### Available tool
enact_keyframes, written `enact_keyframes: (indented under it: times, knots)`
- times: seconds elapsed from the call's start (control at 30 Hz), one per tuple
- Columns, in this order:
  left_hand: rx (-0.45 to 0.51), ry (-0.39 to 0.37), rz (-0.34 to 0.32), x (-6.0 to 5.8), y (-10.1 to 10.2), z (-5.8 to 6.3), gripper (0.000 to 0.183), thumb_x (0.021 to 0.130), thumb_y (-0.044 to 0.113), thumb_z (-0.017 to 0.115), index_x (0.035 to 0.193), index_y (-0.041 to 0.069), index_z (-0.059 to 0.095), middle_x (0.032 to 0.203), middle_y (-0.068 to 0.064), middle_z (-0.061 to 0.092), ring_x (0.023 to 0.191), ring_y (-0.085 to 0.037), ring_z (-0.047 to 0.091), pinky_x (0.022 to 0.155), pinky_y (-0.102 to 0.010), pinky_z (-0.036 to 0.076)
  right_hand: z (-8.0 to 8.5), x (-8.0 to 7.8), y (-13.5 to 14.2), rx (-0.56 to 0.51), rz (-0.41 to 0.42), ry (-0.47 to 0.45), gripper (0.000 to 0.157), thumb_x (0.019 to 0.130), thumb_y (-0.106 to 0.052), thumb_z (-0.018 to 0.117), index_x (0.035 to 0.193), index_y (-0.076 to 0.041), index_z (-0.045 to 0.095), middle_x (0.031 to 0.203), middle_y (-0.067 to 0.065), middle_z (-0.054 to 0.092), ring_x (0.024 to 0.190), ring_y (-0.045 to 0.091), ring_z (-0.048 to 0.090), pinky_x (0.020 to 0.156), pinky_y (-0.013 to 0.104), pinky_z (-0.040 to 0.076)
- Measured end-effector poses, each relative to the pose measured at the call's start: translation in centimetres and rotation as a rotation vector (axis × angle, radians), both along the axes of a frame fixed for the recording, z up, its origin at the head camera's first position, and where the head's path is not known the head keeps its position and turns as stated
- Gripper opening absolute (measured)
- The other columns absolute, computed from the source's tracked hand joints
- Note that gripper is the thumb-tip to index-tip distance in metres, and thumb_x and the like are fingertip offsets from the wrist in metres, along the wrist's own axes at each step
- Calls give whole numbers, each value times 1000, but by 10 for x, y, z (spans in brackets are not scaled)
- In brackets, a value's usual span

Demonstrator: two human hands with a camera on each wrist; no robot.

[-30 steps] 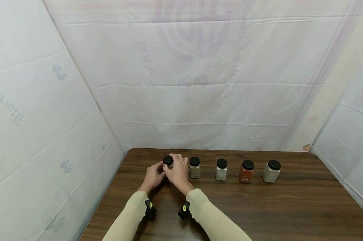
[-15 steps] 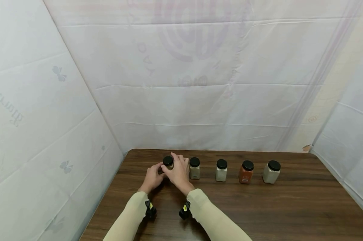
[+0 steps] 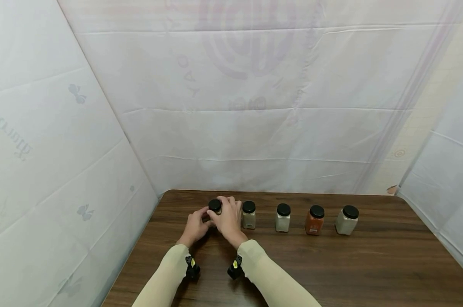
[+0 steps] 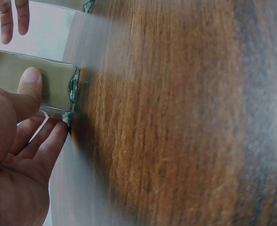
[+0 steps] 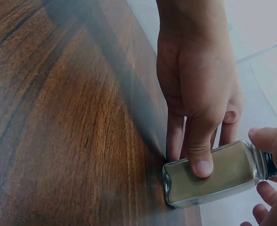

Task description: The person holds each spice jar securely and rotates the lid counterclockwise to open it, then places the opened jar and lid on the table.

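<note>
A square glass spice jar (image 5: pixel 228 169) with olive-tan powder and a black lid (image 3: pixel 215 204) stands upright at the left end of a row. My left hand (image 3: pixel 194 227) grips its lower body, thumb (image 4: pixel 31 87) on the near face and fingers around the far side. My right hand (image 3: pixel 227 217) holds the top of this jar, with thumb and fingers about the lid and neck. The right wrist view shows the right thumb (image 5: pixel 260 136) by the neck; the palm hides part of the lid.
To the right stand a jar of tan powder (image 3: pixel 248 218), a jar of whitish powder (image 3: pixel 283 221), an orange-red jar (image 3: pixel 314 224) and a pale jar (image 3: pixel 346 224), all black-lidded. The brown wooden table (image 3: pixel 331 273) meets white cloth walls (image 3: pixel 231 136) behind and beside.
My right fingers and thumb shift slightly about the lid. The left hand keeps its grip, and the jar stays at the same spot.
</note>
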State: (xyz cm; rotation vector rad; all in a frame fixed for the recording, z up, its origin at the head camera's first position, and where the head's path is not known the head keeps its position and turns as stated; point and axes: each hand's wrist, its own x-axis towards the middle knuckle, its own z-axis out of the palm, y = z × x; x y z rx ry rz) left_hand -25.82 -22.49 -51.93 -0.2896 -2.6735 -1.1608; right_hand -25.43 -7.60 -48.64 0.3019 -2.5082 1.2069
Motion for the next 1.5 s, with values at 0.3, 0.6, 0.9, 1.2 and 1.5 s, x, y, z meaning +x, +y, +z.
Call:
enact_keyframes:
  times: [0.3,0.6,0.9,1.2,1.5]
  knots:
    - [1,-21,3,-1,0,0,51,87,8,82,135,3,66,118,-14,74,115,-34,68,99,-53,52,1,0,0,24,26,13,47,92,-30,80,134,-13,67,122,8,60,101,27,44,80,40,41]
    - [0,-16,9,-1,0,0,50,88,7,81,135,3,66,118,-14,74,115,-34,68,99,-53,52,-1,-2,0,41,28,-9,48,93,-30,78,136,-13,66,124,8,59,101,27,43,81,40,40]
    - [-4,-22,8,0,1,1,51,89,7,80,136,1,64,119,-15,74,115,-34,67,100,-53,51,0,-2,-1,40,31,-11,48,93,-29,78,137,-14,65,126,8,59,101,27,42,82,40,40]
    - [1,-23,12,0,1,1,50,88,6,80,136,2,65,119,-14,74,118,-34,66,101,-53,51,3,0,-1,42,29,-10,49,94,-30,77,138,-14,64,127,8,58,105,28,43,84,42,41]
    - [4,-18,8,0,0,1,49,87,7,81,135,4,66,117,-13,75,117,-34,67,101,-53,51,4,0,-1,31,36,-1,49,94,-29,77,139,-14,63,129,8,57,106,29,43,85,43,41]
